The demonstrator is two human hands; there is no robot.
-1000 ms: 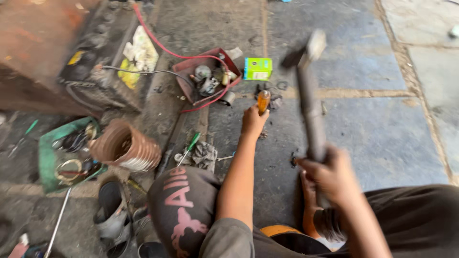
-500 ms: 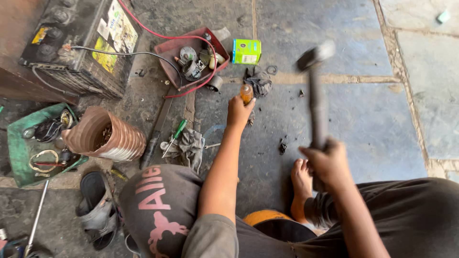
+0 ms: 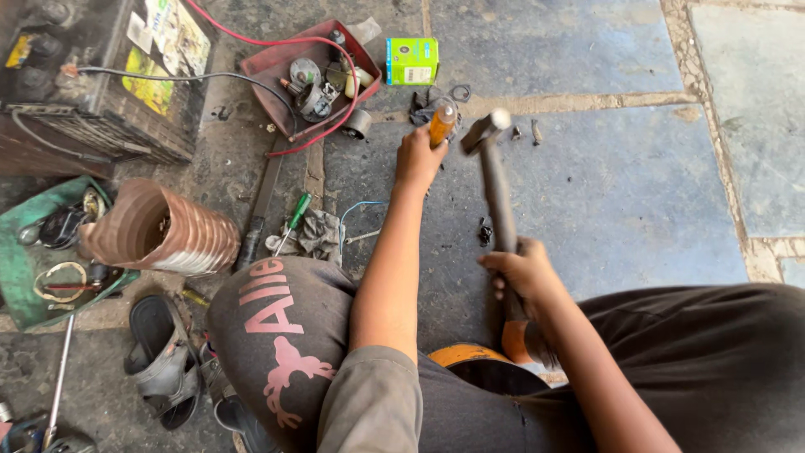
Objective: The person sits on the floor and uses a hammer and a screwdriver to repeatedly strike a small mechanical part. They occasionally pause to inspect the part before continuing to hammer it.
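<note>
Head view, looking down at a person seated on a stone-slab floor. The left hand has its fingers closed around an orange-handled tool, held roughly upright with its lower end on the floor, just in front of a small cluster of dark metal parts. The right hand has its fingers wrapped about the shaft of a hammer; the hammer head sits just beside the top of the orange handle, whether touching cannot be told.

Surroundings: a green box lies beyond the tool, near a red tray filled with small mechanical parts. A red cable and a grey cable run from the tray toward a dark battery at upper left. A ribbed copper-coloured tube lies on its side by the left knee, next to a green tray. A green-handled screwdriver and a rag lie between tube and forearm. Dark sandals rest at lower left. The left forearm and knee hide the floor directly beneath them.
</note>
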